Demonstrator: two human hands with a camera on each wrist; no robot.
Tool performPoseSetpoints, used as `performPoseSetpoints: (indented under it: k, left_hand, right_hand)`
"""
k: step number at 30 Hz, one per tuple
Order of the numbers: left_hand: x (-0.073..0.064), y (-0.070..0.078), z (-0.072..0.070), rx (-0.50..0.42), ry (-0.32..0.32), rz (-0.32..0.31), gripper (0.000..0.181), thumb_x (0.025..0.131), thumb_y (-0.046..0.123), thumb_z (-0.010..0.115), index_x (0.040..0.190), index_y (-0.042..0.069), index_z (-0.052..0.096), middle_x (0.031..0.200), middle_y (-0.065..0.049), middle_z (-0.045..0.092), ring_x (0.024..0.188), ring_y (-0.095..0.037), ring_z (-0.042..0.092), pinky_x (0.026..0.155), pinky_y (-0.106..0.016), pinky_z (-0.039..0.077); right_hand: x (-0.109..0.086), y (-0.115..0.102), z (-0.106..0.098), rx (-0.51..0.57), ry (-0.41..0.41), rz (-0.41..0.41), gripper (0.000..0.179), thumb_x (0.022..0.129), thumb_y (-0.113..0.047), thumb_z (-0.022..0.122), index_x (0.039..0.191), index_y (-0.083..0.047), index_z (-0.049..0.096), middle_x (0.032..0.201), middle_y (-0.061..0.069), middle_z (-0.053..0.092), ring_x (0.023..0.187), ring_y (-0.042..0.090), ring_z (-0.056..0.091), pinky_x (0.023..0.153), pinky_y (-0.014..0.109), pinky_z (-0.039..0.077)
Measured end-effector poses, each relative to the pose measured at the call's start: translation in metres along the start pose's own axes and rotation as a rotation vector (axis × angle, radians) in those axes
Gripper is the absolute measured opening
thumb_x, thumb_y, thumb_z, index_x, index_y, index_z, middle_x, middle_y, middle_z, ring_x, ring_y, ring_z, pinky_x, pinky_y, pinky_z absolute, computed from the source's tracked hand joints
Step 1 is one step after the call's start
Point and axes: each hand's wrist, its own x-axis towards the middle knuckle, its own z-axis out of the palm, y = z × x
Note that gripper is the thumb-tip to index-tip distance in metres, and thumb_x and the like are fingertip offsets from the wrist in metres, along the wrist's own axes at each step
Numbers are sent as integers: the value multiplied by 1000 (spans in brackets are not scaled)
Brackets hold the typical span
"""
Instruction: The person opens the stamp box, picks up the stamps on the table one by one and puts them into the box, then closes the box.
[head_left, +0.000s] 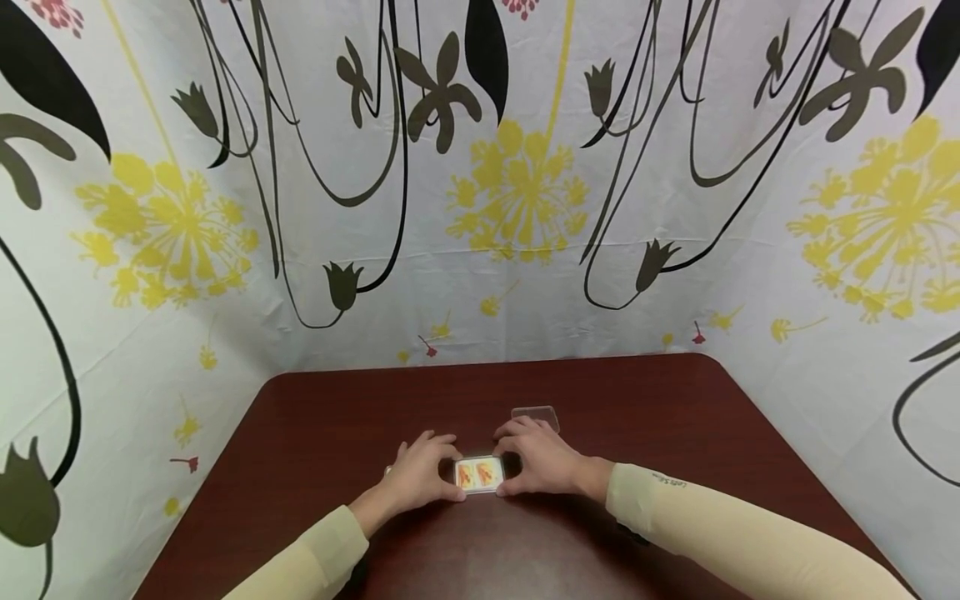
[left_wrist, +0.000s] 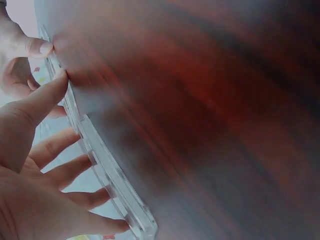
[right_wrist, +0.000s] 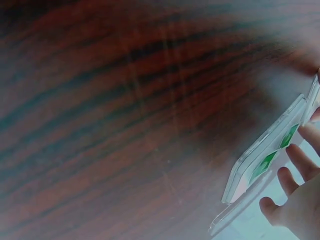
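Note:
A small flat clear plastic case [head_left: 480,474] with orange food-like pictures lies on the dark red-brown table, between both hands. My left hand [head_left: 420,477] pinches its left end, thumb at the near corner and index finger at the far one. At the right end, my right hand [head_left: 542,457] does the same with thumb and fingers. In the left wrist view the left hand's other fingers spread beside a second clear case [left_wrist: 117,180], mostly hidden in the head view. The right wrist view shows a clear case with green pictures [right_wrist: 262,165] beside the right fingers [right_wrist: 295,185].
Just beyond the right hand lies a transparent plastic piece [head_left: 536,415], partly covered by the fingers. The wooden table [head_left: 480,550] has rounded far corners. Flower-patterned cloth [head_left: 480,208] hangs behind it and along both sides.

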Motion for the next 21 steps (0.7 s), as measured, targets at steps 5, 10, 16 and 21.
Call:
performPoseSetpoints:
  k: [5,10,16,21]
  left_hand:
    - [-2,3,0,21,20,12,52,63,53,76,107,27,65,135,-3,43,129,-36,25,89,-71,14]
    - [-4,6,0,51,5,8,56,65,52,75,112,24,64,133,-4,45,130,-36,22,90,-70,13]
    - [-4,9,-2,77,6,13,61,66,52,75,117,21,63,134,-4,44,131,-37,20,90,-70,11]
    - [-5,11,-4,104,6,14,75,65,55,73,126,14,56,135,-6,42,131,-36,21,90,-70,13]
  right_hand:
    - [-1,-3,0,-20,15,-13,54,66,-68,63,103,-28,64,123,-6,48,114,14,37,91,51,30]
    - [-3,-5,2,-43,11,-15,57,68,-69,60,108,-28,64,124,-4,47,116,16,36,92,52,28]
    - [-4,-6,0,-66,28,-8,60,68,-69,59,110,-28,64,125,-3,46,117,18,35,92,53,27]
    - [-4,-8,-6,-40,35,8,64,64,-68,64,112,-26,64,126,-1,46,118,20,35,91,53,29]
